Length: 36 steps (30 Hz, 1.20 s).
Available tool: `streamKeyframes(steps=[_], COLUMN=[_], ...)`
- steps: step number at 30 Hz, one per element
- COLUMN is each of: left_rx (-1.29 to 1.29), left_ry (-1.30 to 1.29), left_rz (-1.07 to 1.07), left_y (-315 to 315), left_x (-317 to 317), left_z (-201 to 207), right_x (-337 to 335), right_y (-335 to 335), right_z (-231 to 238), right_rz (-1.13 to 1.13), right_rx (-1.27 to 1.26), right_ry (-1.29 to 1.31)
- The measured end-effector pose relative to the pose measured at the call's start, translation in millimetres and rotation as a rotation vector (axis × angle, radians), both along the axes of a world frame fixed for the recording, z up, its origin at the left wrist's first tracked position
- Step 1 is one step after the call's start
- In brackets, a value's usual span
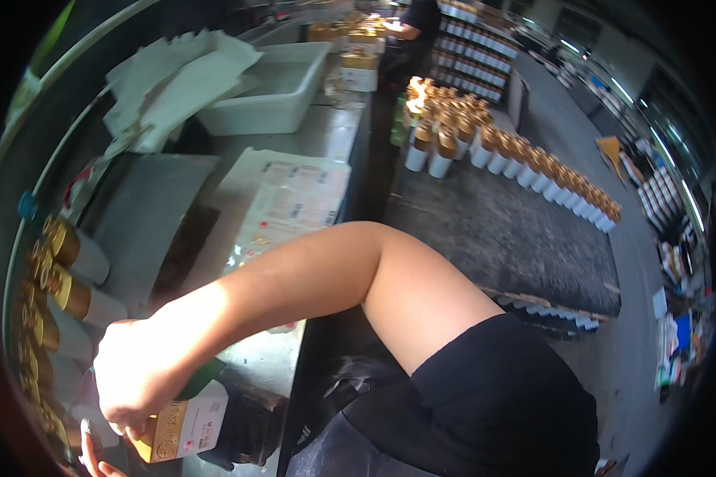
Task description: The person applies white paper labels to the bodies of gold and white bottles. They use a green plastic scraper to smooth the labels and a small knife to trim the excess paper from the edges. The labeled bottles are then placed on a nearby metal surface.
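My right arm reaches across from the right, and my right hand is closed at the gold top of a white and gold squarish bottle. The bottle lies tilted at the lower left, its printed white side showing. Something dark green shows beside my right wrist; its kind is unclear. At the bottom left edge, part of my left hand is in view near the bottle's top, with fingers stretched out. A row of similar gold-topped white bottles stands along the left side of the bench.
Label sheets lie on the metal bench. Beyond them are a white plastic tub and crumpled pale sheets. On the right, a dark table carries many gold-capped bottles. A person stands at the back.
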<state>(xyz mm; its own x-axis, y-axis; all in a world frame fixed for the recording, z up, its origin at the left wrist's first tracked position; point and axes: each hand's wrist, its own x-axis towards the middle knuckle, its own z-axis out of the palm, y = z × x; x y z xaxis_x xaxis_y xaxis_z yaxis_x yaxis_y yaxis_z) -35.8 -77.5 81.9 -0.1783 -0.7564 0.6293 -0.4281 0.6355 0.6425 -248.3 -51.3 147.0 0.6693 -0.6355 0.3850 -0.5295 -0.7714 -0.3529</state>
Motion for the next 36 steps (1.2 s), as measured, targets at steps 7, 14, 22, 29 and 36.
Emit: streamKeyframes(steps=[7, 14, 22, 29, 36], left_rx=[-0.009, 0.000, 0.029, 0.062, 0.010], left_ry=[-0.117, -0.205, -0.331, -0.399, -0.377], left_rz=[-0.043, 0.032, 0.212, 0.392, 0.149], left_y=[11, 20, 31, 44, 43], left_x=[-46, -90, -124, -110, -135], left_z=[3, 4, 8, 16, 13], right_x=[-171, -343, -530, -607, -579], right_y=[200, 378, 410, 383, 394], right_z=[11, -85, -171, -215, -183], right_rz=[-0.812, -2.033, -2.446, -2.362, -1.848], right_rx=[-0.062, -0.022, -0.033, 0.037, -0.283], right_ry=[-0.338, -0.053, -0.147, 0.147, -0.090])
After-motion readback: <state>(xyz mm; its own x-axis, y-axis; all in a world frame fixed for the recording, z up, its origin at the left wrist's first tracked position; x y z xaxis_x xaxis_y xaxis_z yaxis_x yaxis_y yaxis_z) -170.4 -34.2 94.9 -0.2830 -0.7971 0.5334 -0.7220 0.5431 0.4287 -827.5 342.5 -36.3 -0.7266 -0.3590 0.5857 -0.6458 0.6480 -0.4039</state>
